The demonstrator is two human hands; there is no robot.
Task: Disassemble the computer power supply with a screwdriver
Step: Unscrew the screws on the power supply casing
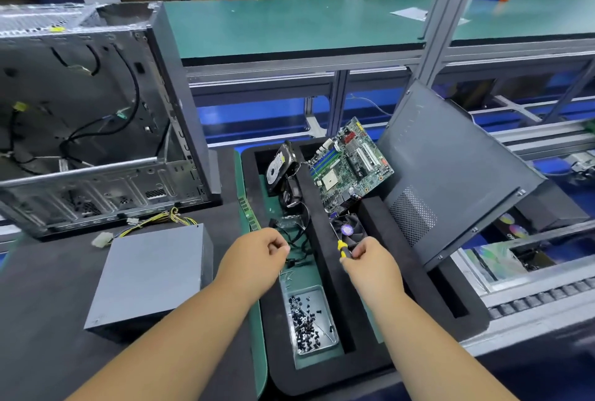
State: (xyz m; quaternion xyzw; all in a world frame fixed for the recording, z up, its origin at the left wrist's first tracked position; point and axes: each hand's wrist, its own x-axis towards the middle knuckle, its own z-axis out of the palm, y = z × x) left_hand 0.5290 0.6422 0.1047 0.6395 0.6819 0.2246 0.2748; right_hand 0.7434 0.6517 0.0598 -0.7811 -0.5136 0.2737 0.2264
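Note:
The grey power supply (151,275) lies flat on the dark bench at the left, its yellow and black cables (154,222) trailing toward the open case. My right hand (370,262) grips a screwdriver with a yellow and black handle (344,249) over the foam tray. My left hand (257,256) hovers over the tray's green compartment with its fingers curled; I cannot make out anything between them. Just below both hands sits a metal dish of black screws (309,320). Neither hand touches the power supply.
An open computer case (96,117) stands at the back left. The black foam tray (325,239) holds a hard drive (278,169), a motherboard (351,162), a fan (347,230) and loose cables. A grey side panel (450,175) leans at the right; a roller conveyor (547,297) runs beyond it.

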